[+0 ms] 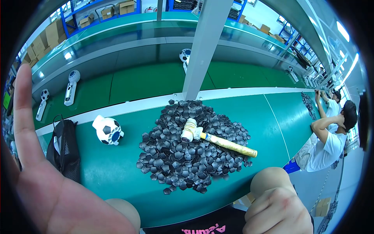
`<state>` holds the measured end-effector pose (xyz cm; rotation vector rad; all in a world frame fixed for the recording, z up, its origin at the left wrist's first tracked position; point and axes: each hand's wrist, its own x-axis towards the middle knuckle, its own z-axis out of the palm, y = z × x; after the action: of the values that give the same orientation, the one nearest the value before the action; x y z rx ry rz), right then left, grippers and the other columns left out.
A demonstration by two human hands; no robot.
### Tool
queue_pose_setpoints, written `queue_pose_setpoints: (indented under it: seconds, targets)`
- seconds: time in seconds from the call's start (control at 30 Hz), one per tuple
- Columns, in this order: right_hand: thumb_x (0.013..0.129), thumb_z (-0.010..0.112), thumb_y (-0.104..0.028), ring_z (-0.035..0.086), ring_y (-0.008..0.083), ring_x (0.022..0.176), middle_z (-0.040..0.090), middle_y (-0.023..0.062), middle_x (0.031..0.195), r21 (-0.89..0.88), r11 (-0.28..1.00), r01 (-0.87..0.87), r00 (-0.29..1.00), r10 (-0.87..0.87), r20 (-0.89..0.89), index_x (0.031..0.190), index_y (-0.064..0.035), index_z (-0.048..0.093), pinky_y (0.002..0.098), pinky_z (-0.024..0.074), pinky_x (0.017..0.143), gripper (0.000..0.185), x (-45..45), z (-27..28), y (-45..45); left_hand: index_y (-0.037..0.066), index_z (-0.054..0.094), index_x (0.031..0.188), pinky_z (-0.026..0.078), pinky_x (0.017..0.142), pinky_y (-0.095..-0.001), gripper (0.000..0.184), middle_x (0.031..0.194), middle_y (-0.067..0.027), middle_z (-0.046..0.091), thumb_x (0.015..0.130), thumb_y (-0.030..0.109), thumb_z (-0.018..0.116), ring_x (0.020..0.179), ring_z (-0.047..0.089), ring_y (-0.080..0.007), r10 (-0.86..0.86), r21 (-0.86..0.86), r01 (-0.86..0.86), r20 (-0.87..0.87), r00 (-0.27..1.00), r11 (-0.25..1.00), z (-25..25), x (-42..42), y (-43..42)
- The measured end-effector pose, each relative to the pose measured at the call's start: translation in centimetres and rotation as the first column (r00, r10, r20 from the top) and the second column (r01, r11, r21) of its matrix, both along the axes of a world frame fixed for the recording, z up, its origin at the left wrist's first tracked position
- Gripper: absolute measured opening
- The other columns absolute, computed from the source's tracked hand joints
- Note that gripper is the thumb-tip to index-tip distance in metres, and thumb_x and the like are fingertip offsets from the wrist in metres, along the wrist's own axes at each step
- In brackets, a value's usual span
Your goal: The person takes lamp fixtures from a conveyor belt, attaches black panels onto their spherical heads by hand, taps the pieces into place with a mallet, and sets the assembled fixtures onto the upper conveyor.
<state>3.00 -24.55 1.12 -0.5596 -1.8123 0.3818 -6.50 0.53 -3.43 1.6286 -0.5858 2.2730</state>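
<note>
Close to the camera at the lower left, my left hand (pixel 66 195) is raised with its palm showing and a finger stretched up, holding nothing. My right hand (pixel 276 210) is curled into a fist at the lower right; whether anything is inside is hidden. Between and beyond them, a heap of black pentagon pieces (pixel 175 156) lies on the green bench (pixel 105 167). A hammer (pixel 230 145) with a yellowish handle and wrapped head rests on the heap. Left of the heap sits a white and black football-patterned part (pixel 108 130).
A black mesh bag (pixel 70 152) lies at the bench's left. A metal post (pixel 204 46) rises behind the heap. Football-topped units (pixel 71 87) lie on the green conveyor (pixel 132 82) beyond. Co-workers (pixel 327 144) sit at the right, near another black heap (pixel 307 104).
</note>
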Motion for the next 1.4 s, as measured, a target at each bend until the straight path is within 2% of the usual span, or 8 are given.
queue_pose_setpoints:
  seconds: [0.33,0.43,0.73,0.83,0.87,0.97,1.23,1.4]
  targets:
    - [0.085,0.055,0.002,0.030,0.0073,0.043,0.038,-0.0033,0.058,0.053,0.998,0.028,0.998,-0.030,0.051,0.089,-0.0094,0.061,0.0241,0.0178,0.039,0.013,0.3,0.2,0.0,-0.002,0.057,0.131,0.041,0.110,-0.0604,0.056,0.125,-0.0276,0.061,0.100,0.044,0.049,0.121,0.057,-0.0478,0.003,-0.008,-0.003,0.023,1.000,1.000,-0.3,0.7,-0.2]
    - [0.085,0.057,0.001,0.031,0.0075,0.043,0.039,-0.0029,0.057,-0.059,0.995,-0.078,0.996,0.080,0.043,0.090,-0.0093,0.061,0.0241,0.0178,0.039,0.012,0.8,0.5,0.0,-0.002,0.057,0.130,0.041,0.110,-0.0604,0.056,0.125,-0.0277,0.061,0.100,0.044,0.048,0.121,0.057,-0.0479,0.011,-0.004,-0.011,0.030,0.999,1.000,-0.3,0.8,-0.2]
    - [0.086,0.060,-0.007,0.033,0.0091,0.044,0.039,-0.0021,0.058,-0.076,0.997,-0.021,0.997,0.026,0.072,0.092,-0.0092,0.060,0.0245,0.0195,0.040,0.006,1.0,0.6,-0.5,-0.002,0.058,0.130,0.041,0.110,-0.0602,0.056,0.125,-0.0279,0.061,0.100,0.044,0.048,0.121,0.057,-0.0483,0.013,-0.009,-0.013,0.050,0.999,1.000,-0.6,1.6,-0.3]
    - [0.077,0.063,-0.010,0.031,0.0107,0.045,0.038,-0.0020,0.058,0.168,0.940,0.297,0.926,-0.327,0.190,0.093,-0.0104,0.060,0.0257,0.0208,0.041,0.016,1.3,0.4,-0.2,-0.002,0.058,0.129,0.041,0.110,-0.0602,0.056,0.125,-0.0280,0.061,0.100,0.044,0.048,0.121,0.057,-0.0484,0.030,0.001,-0.030,0.043,0.999,1.000,-0.5,1.4,-0.2]
    - [0.077,0.063,-0.010,0.031,0.0107,0.045,0.038,-0.0020,0.058,0.171,0.942,0.288,0.932,-0.317,0.177,0.093,-0.0104,0.060,0.0257,0.0208,0.041,0.016,1.3,0.8,-0.3,-0.002,0.058,0.129,0.041,0.110,-0.0602,0.056,0.125,-0.0280,0.061,0.100,0.044,0.048,0.121,0.057,-0.0484,0.042,0.008,-0.042,0.034,0.999,0.999,-0.4,1.1,0.0]
    - [0.065,0.065,-0.013,0.029,0.0120,0.046,0.036,-0.0018,0.059,0.146,0.853,0.500,0.593,-0.460,0.661,0.094,-0.0134,0.063,0.0274,0.0212,0.042,0.029,0.9,3.5,-0.5,-0.003,0.059,0.129,0.041,0.110,-0.0601,0.056,0.125,-0.0281,0.061,0.100,0.044,0.048,0.121,0.057,-0.0485,0.069,0.037,-0.068,-0.034,0.997,0.997,-0.2,0.0,0.7]
    - [0.068,0.070,-0.014,0.040,0.0150,0.050,0.043,-0.0001,0.062,-0.033,0.798,0.602,0.594,-0.420,0.687,0.088,-0.0125,0.060,0.0309,0.0300,0.045,0.022,4.2,-3.2,-7.0,-0.003,0.059,0.128,0.041,0.110,-0.0600,0.056,0.125,-0.0283,0.061,0.100,0.044,0.048,0.121,0.057,-0.0488,0.031,0.038,-0.021,-0.263,0.964,0.999,-1.9,0.8,0.4]
    - [0.069,0.073,-0.015,0.048,0.0171,0.053,0.048,0.0011,0.064,-0.140,0.739,0.659,0.561,-0.359,0.746,0.083,-0.0118,0.057,0.0334,0.0362,0.047,0.021,5.1,-3.8,0.4,-0.003,0.059,0.128,0.041,0.110,-0.0600,0.055,0.125,-0.0284,0.061,0.100,0.044,0.048,0.122,0.057,-0.0490,-0.013,0.017,0.021,-0.359,0.933,1.000,-3.3,2.5,-0.6]
